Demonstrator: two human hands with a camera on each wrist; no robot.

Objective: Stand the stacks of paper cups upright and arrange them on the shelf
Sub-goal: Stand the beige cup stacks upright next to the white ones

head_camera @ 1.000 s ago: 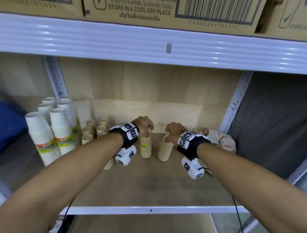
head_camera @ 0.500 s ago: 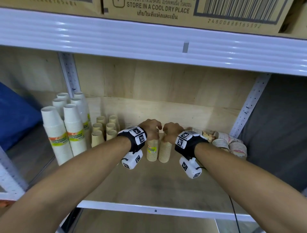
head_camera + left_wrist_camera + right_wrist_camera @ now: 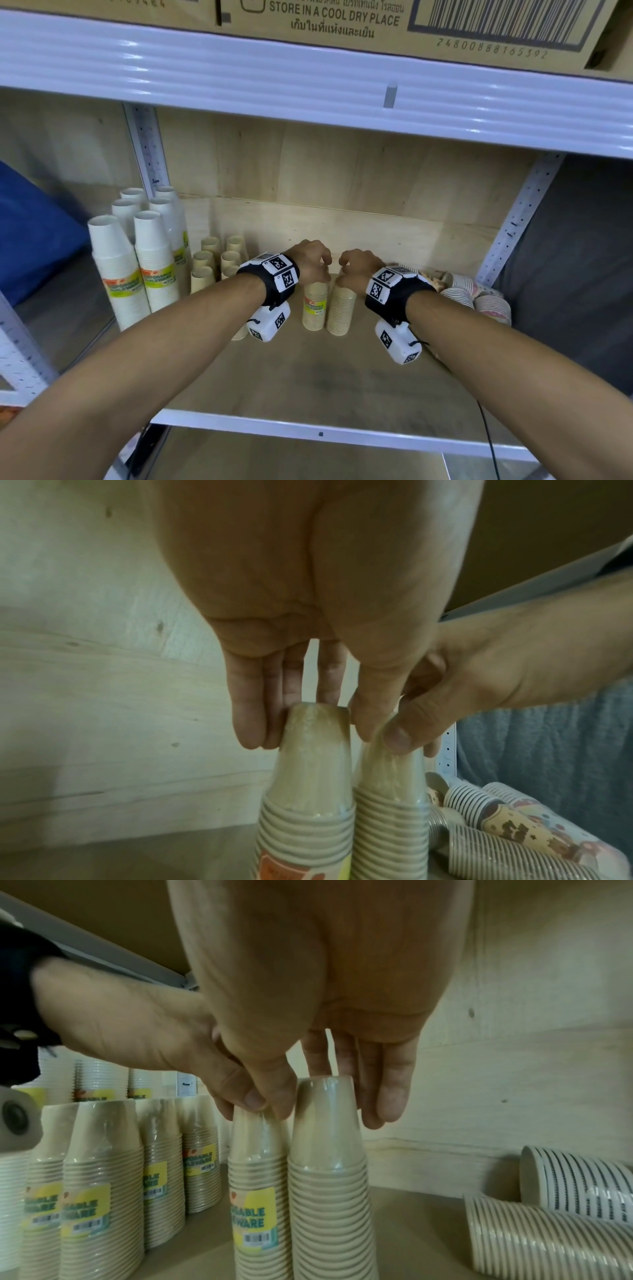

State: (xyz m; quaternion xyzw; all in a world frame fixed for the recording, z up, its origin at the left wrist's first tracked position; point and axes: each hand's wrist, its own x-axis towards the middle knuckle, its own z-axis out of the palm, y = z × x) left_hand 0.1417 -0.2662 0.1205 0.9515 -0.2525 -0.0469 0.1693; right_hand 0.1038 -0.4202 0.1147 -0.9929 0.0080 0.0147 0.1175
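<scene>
Two wrapped beige cup stacks stand upright side by side in the middle of the wooden shelf (image 3: 308, 380). My left hand (image 3: 310, 262) pinches the top of the labelled stack (image 3: 314, 305) between fingers and thumb. My right hand (image 3: 359, 267) grips the top of the plain stack (image 3: 340, 310) in the same way. In the left wrist view my left hand (image 3: 301, 734) straddles its stack (image 3: 308, 791). In the right wrist view my right hand (image 3: 329, 1110) straddles its stack (image 3: 329, 1191), which touches the labelled stack (image 3: 257, 1191).
Tall white cup stacks (image 3: 137, 263) and several small beige stacks (image 3: 212, 263) stand upright at the left. Patterned cup stacks (image 3: 476, 296) lie on their sides at the right by the upright post. A white shelf beam (image 3: 308, 78) carrying a cardboard box runs overhead.
The right stack was tilted and apart from the left one; both now stand upright and touch. Both hands have come closer together.
</scene>
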